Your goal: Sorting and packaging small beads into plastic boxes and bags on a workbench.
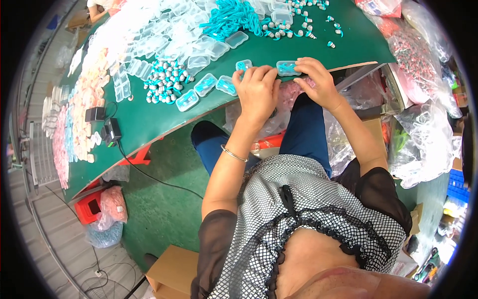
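Green felt covers the table (149,119), and both hands work at its near edge. The right hand (316,82) pinches a small clear case (288,68) with teal cord inside, fingers closed on its right end while the case rests on the felt just at the edge. The left hand (256,89) lies beside it, fingers curled down onto the felt; it touches or nearly touches the case's left end, and whether it grips anything cannot be told. A thin bangle (233,154) sits on the left wrist.

Just left of the left hand lies another filled case (244,65), then a row of three more (206,85) running along the table edge. Beyond that row is a heap of grey-and-teal earplugs (167,82). Farther up the table lie empty clear cases (174,40), a tangle of teal cord (229,17), and loose earplugs (298,27) near the far edge. Along the left side run pink and pale stacks (84,104), with a black adapter (112,132) and its cable near them.

Below the hands, between the knees, a clear bag (279,112) of pinkish pieces sits under the table edge. More plastic bags (423,124) crowd the right side, one holding red and grey pieces (416,55). A cardboard box (172,271) stands on the floor.
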{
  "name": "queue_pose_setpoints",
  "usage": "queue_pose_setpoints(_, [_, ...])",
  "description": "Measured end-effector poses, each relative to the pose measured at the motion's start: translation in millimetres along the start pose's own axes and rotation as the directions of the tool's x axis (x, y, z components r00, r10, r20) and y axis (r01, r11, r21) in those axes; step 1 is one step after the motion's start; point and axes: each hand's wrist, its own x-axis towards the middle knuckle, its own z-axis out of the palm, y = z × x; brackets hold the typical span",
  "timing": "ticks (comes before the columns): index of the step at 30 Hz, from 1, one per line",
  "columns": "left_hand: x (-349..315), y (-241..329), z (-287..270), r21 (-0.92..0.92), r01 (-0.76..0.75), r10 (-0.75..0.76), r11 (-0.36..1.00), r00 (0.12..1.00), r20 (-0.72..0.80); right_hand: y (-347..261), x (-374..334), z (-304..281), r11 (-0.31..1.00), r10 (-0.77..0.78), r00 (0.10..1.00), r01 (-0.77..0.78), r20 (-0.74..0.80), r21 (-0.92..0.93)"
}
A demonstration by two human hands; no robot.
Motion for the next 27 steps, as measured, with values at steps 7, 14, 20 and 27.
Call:
queue_pose_setpoints(7, [20.5,-6.9,1.4,0.027,-0.132,0.130,0.991,0.988,0.088,-0.2,-0.9,4.7,1.000,-0.024,1.000,0.024,0.001,0.005])
queue_pose_setpoints(14, [20.0,-9.7,-8.0,-0.070,-0.129,0.136,0.989,0.986,0.100,-10.2,11.0,-0.3,0.994,0.083,0.995,-0.087,0.052,0.072])
queue_pose_setpoints(20, [17.7,-16.0,-15.4,-0.263,-0.077,0.098,0.962,0.993,0.070,-17.0,18.0,2.0,0.969,0.143,0.986,-0.157,0.084,0.189])
queue_pose_setpoints(27, [21.9,-20.3,-28.2,-0.016,-0.122,0.122,0.992,0.992,0.025,-8.3,36.9,10.3,0.973,0.071,0.979,-0.110,0.193,0.201])
